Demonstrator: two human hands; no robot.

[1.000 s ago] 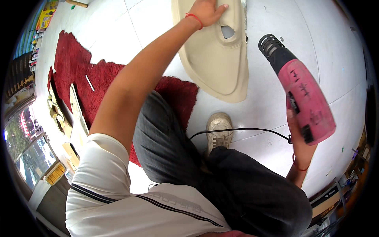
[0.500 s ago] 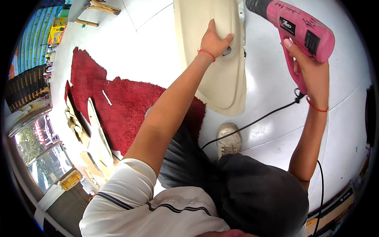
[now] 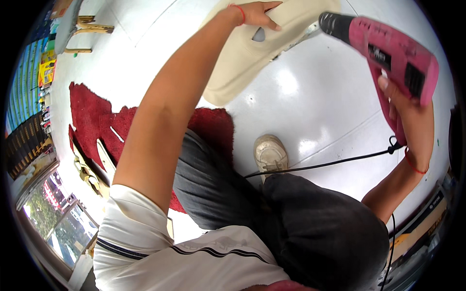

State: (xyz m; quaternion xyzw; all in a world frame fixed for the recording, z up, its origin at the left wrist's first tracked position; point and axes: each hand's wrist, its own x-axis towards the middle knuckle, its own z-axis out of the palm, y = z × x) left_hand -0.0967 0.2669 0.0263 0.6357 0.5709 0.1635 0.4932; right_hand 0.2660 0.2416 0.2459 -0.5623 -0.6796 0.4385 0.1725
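Note:
A beige moulded panel (image 3: 225, 72) lies slantwise on the floor at the top, its nearer rounded end pointing toward the red carpet. Against its upper face rests my left hand (image 3: 257, 13), thumb and index finger spread; the other fingers are partly hidden. Just below that hand, a grey spot or opening (image 3: 258, 34) shows in the panel. My right hand (image 3: 407, 104) is wrapped round the handle of a pink heat gun (image 3: 393, 56), held up at the right. Its black nozzle points left toward the panel's edge, apart from it.
Red carpet (image 3: 92, 106) with ragged edges lies at left, beside cut trim strips (image 3: 87, 177). A black cord (image 3: 335, 164) runs from the heat gun across my shoe (image 3: 270, 153). Wooden stool legs (image 3: 94, 29) stand at far left; boxes (image 3: 422, 223) at right.
The panel has turned clockwise and moved farther off, with my left hand still on it. My right hand has carried the heat gun to the right and slightly nearer. The view has shifted a little.

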